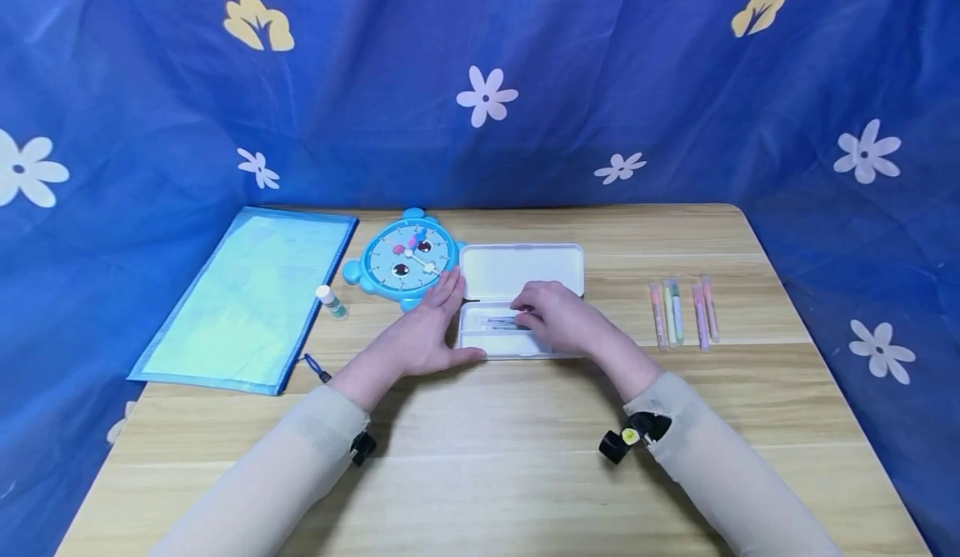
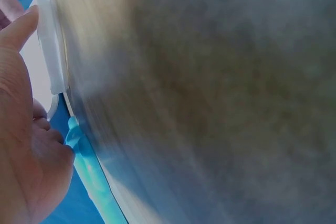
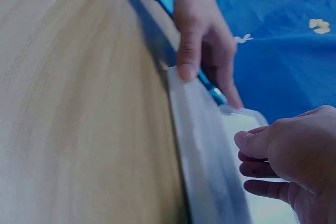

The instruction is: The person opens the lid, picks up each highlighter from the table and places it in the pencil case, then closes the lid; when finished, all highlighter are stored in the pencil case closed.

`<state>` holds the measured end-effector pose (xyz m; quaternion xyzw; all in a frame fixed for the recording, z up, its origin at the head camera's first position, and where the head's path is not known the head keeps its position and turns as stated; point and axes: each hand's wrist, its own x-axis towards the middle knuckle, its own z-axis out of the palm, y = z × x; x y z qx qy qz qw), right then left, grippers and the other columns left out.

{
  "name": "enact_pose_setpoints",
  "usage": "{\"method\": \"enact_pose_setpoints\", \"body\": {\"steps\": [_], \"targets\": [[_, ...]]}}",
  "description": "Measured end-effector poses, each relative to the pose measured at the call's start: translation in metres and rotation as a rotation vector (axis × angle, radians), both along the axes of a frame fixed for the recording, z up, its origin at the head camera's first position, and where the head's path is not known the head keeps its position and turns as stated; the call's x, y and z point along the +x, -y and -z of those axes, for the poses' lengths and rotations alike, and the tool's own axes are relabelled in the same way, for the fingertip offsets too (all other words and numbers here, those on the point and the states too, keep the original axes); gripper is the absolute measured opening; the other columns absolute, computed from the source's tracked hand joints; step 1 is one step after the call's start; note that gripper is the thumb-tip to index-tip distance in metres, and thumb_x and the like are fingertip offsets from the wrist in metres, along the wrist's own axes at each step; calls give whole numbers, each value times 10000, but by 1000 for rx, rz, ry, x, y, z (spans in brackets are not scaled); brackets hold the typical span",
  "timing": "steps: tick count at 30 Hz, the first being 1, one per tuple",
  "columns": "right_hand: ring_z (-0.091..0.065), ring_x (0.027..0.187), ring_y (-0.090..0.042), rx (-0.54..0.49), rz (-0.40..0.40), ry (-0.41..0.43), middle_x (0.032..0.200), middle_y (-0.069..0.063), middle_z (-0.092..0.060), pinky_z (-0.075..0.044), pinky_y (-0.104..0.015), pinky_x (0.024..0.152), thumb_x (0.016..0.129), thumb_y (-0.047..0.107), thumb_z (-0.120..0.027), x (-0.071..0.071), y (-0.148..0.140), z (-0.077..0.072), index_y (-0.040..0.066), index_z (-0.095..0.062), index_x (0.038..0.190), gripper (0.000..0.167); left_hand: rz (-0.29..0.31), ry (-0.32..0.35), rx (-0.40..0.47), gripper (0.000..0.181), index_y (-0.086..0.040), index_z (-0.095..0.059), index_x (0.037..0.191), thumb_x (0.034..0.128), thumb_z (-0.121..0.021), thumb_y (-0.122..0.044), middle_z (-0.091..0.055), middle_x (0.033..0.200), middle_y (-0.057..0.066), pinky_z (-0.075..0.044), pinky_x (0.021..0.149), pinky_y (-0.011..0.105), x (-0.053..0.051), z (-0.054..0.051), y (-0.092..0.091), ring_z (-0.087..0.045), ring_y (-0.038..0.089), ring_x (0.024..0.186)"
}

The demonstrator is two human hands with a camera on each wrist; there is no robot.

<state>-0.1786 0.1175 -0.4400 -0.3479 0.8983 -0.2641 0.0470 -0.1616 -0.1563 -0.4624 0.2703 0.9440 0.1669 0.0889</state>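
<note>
A white case [image 1: 521, 269] lies with its lid laid back, several slim items [image 1: 504, 323] inside its front tray. Around the case's left end spreads my left hand [image 1: 427, 332], thumb against the front corner and straight fingers by the lid's left edge. My right hand [image 1: 558, 317] is over the tray, its fingertips at the slim items. In the right wrist view the fingers of my right hand [image 3: 294, 158] are loosely bent, with nothing visible between them; the left thumb touches the case's front wall [image 3: 197, 129]. The left wrist view shows my left hand [image 2: 34, 145] beside the case [image 2: 50, 40].
A blue toy clock [image 1: 408, 258] sits directly left of the case, behind my left hand. Farther left are a small white-capped bottle [image 1: 332, 302], a light blue folder [image 1: 247, 298] and a dark blue cord [image 1: 316, 368]. Several coloured pens [image 1: 701, 315] lie on the right.
</note>
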Motion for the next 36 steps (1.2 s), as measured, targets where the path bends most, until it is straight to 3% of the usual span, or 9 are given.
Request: {"method": "enact_pose_setpoints", "body": {"steps": [7,11,17,20,24,27,32,36], "targets": [[-703,951,-177,-115,38,-35,1026,-46,-749,-593,-389,881,1008,93,-735,4,-30,-16,2,-788,1141,169,-12,12,-13,1291,-5,-77,1679,856,-697,-781,29,1757,149,-123,1292,433,-1,1,-1,8,298,1618],[-714,943,-222,-160,79,-49,1033,-104,-756,-602,-428,856,990,73,-745,5,-50,-27,-25,-778,1137,180,-16,13,-6,1290,2,-82,1678,855,-714,-766,26,1756,155,-125,1292,443,-1,1,1,11,305,1618],[-723,953,-284,-163,258,-13,1076,-141,-762,-593,-502,881,991,70,-733,7,-92,-33,-41,-765,1179,222,-9,-1,1,1286,24,-113,1672,852,-731,-750,-6,1755,176,-142,1290,462,0,-1,3,-22,334,1616],[-731,960,-308,-141,392,37,1096,-146,-768,-530,-550,951,997,120,-743,8,-114,-27,-27,-760,1212,261,-7,0,1,1286,27,-115,1671,852,-735,-747,-7,1754,179,-146,1289,463,0,-1,3,-24,340,1615],[-725,976,-351,-117,505,108,1102,-190,-758,-520,-570,960,1012,136,-728,10,-140,-15,-61,-733,1241,302,-8,2,-2,1291,20,-110,1671,849,-729,-758,-5,1754,173,-147,1289,454,1,-1,2,-25,337,1616],[-718,966,-379,-105,539,118,1070,-228,-749,-576,-556,889,1012,104,-712,11,-153,-4,-112,-719,1224,303,-11,9,-8,1293,13,-103,1674,849,-721,-768,0,1756,169,-142,1289,452,1,-1,2,-15,329,1617],[-696,908,-355,-39,585,51,940,-171,-754,-553,-543,869,1004,106,-707,13,-164,9,-74,-766,1101,213,-12,10,-8,1286,16,-103,1674,856,-715,-764,1,1756,170,-137,1291,459,1,0,2,-10,329,1616],[-663,812,-334,2,600,-1,794,-92,-719,-422,-583,1032,968,73,-726,15,-167,17,-31,-781,950,120,-8,6,-8,1280,10,-100,1676,859,-710,-765,4,1756,167,-137,1290,455,0,0,1,-6,326,1617]]}}
